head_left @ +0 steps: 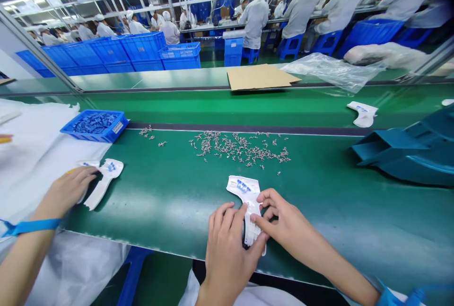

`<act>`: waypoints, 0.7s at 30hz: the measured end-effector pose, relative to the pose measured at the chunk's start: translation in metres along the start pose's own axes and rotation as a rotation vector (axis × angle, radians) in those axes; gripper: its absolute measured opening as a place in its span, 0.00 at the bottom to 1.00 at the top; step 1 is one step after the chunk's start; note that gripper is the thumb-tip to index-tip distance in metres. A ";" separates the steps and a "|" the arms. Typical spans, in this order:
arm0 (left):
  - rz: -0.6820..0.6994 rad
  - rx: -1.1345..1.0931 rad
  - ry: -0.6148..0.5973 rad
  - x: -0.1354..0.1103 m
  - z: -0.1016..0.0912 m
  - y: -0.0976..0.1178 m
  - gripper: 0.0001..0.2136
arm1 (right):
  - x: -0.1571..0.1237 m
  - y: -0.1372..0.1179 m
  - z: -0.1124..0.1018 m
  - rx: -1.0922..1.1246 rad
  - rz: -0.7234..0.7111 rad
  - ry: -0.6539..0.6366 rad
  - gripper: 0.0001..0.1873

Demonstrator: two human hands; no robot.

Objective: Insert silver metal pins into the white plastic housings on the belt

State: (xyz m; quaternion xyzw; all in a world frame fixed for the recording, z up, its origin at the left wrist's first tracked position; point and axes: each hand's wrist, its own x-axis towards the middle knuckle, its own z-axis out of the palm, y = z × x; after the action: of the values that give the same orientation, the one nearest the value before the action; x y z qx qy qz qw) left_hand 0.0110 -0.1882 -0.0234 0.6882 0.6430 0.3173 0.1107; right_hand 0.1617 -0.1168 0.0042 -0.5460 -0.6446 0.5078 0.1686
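A white, pistol-shaped plastic shell [244, 190] with small blue pieces in it lies on the green bench mat [170, 202] close to the near edge. My left hand [227, 244] rests on its lower part, fingers laid together over it and thumb against its side. My right hand [283, 223] comes in from the right and pinches the same shell at its grip with thumb and forefinger. What sits under the fingertips is hidden.
Small metal screws [241, 147] are scattered just beyond. A blue tray of parts [94, 124] stands at left, where a co-worker's hand [67, 190] touches another white shell [106, 178]. A teal plastic housing [407, 152] lies at right, with cardboard [260, 77] and a third shell [363, 113] farther back.
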 end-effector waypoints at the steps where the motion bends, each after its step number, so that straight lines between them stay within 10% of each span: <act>1: 0.004 0.004 0.003 0.000 0.000 0.000 0.22 | -0.001 -0.001 -0.001 -0.008 -0.005 -0.013 0.14; 15: 0.056 0.010 0.026 -0.001 0.002 -0.006 0.29 | -0.002 0.005 0.003 0.235 -0.056 -0.073 0.21; 21: -0.021 0.120 0.162 0.014 -0.050 -0.065 0.22 | 0.049 -0.005 -0.054 0.500 -0.060 0.033 0.26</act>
State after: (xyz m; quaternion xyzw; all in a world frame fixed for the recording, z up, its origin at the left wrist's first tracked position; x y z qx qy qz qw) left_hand -0.0710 -0.1780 -0.0165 0.6589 0.6750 0.3313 0.0203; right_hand 0.1843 -0.0482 0.0152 -0.4765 -0.5121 0.6371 0.3238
